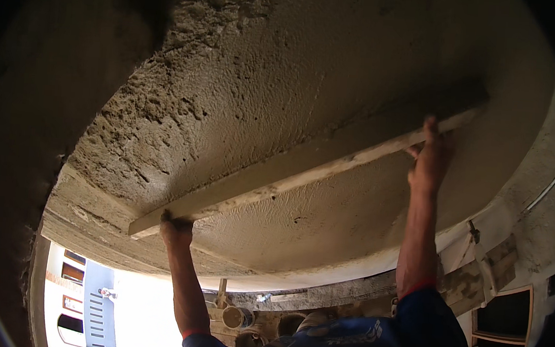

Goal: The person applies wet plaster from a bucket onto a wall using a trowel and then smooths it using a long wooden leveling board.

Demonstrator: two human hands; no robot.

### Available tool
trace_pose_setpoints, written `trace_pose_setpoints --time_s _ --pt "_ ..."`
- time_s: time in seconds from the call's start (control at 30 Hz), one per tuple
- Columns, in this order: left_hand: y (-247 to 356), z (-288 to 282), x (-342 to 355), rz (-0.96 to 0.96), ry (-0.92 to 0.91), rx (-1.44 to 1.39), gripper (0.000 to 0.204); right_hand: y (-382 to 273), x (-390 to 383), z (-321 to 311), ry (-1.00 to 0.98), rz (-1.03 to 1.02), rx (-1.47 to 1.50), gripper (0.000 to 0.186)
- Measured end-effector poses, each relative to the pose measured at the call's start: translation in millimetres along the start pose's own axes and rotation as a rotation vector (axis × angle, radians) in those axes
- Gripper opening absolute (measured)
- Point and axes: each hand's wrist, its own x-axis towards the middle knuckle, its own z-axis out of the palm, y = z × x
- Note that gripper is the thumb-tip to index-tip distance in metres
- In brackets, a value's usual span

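Overhead is a surface of wet mortar (pixel 338 67), smooth toward the right and rough and lumpy toward the upper left. A long wooden straightedge (pixel 303 174) lies slantwise against it, its right end farther up in the picture. My left hand (pixel 176 231) is closed round the straightedge near its left end. Farther along, toward the other end, my right hand (pixel 432 158) grips it with a finger stretched up over its face. Both arms are raised, and part of each hand's grip is hidden behind the wood.
Below are a bucket (pixel 238 317) and wooden boards (pixel 464 292). A window frame (pixel 502 331) is at the lower right. At the lower left, a bright opening shows a building (pixel 94 309) outside. A plastered ledge (pixel 101 225) borders the mortar at left.
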Motion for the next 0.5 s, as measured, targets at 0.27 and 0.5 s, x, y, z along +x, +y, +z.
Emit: trace_pose_setpoints --time_s 0.27,0.5 --pt "29 -123 72 0.06 0.24 0.101 0.041 121 -94 27 -0.301 -0.371 0.073 0.091" --pt "71 41 -11 0.253 0.0 0.131 0.035 -49 -6 70 -0.12 -0.176 0.101 0.045"
